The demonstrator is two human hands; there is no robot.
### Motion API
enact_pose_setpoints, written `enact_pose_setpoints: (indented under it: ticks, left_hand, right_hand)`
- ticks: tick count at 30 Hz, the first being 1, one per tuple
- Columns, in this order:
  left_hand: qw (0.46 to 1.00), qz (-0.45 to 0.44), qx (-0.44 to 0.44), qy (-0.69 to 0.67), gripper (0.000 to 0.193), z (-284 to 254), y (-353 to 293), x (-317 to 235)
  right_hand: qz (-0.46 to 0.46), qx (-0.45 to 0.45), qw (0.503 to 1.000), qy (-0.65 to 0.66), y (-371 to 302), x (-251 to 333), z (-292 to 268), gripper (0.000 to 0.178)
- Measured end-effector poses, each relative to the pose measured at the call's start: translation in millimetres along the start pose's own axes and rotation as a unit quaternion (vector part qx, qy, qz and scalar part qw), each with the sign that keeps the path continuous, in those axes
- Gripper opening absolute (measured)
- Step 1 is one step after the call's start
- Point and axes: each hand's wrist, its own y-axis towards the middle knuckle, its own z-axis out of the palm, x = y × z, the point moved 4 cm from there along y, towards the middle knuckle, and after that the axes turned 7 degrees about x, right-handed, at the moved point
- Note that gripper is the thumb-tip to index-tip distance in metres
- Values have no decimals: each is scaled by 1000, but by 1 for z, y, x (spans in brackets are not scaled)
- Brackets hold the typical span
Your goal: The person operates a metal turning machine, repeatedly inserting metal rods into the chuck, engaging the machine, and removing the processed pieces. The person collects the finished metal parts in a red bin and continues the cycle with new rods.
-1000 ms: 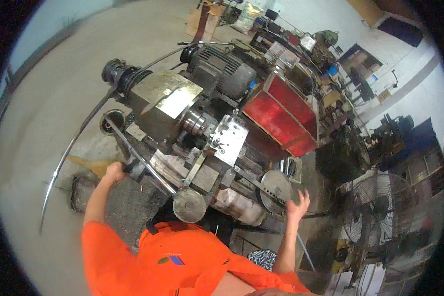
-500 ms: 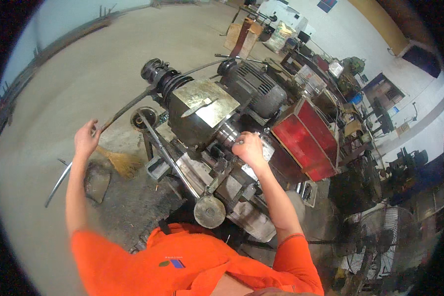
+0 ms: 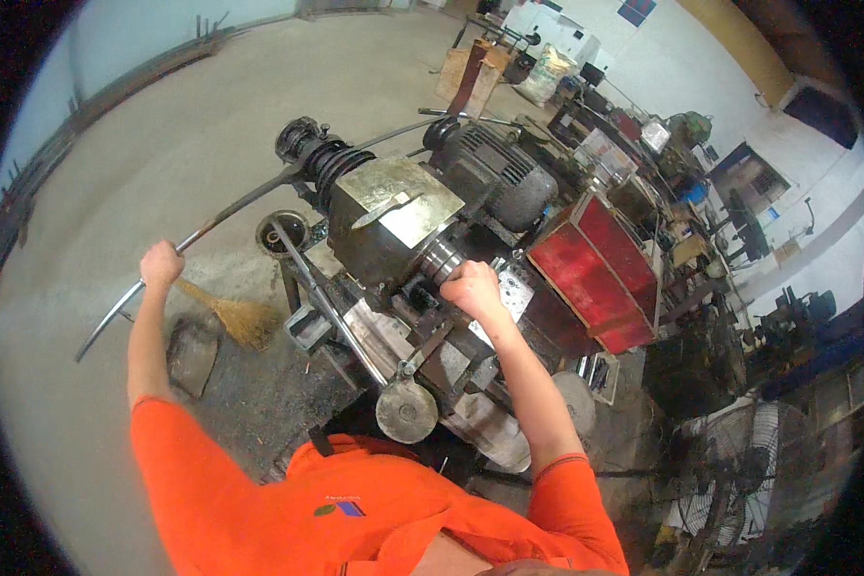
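Out to the left, my left hand (image 3: 162, 264) is wrapped round a long curved metal lever (image 3: 240, 202), whose shiny bent end sticks out past my fist. The lever runs to the ribbed collar (image 3: 339, 175) at the far end of a grey lathe-like machine (image 3: 365, 235). At the machine's near end, my right hand (image 3: 472, 288) is closed against the face of a steel spindle collar (image 3: 443, 259). Its curled fingers hide whatever they hold there. A flat brush-like tool (image 3: 386, 209) lies on the machine's metal top plate (image 3: 418, 216).
A ribbed motor (image 3: 494, 178) sits behind the machine, with a red metal box (image 3: 595, 274) to its right. In front are a diagonal bar (image 3: 331, 307) and a round disc (image 3: 406, 412). A straw broom (image 3: 240, 319) and dustpan (image 3: 193, 355) lie left; a fan (image 3: 739, 470) stands right.
My left hand has closed round the lever and moved a little down and left with it. My right hand has shifted slightly left, its fingers more tightly curled at the spindle.
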Motion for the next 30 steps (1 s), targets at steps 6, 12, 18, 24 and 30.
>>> enact_pose_setpoints:
  ticks: [6, 12, 18, 24, 30]
  left_hand:
    - [998, 3, 6, -68, 23, 2, -116, -44]
    - [998, 20, 21, -57, 29, 13, -128, -58]
    - [998, 41, -14, -56, 34, 7, -140, -59]
    - [985, 160, -4, 59, 37, -4, -124, -118]
    - [899, 411, 93, -120, 32, -45, -164, -203]
  right_hand:
    - [8, 22, 1000, -7, 2, 0, 4, 20]
    - [55, 25, 995, -79, -11, 2, -9, 26]
    - [57, -50, 993, -96, -52, -47, -100, 17]
    - [166, -239, 950, -117, -93, -129, -191, 55]
    - [149, -237, 960, -25, -157, -145, -177, 45]
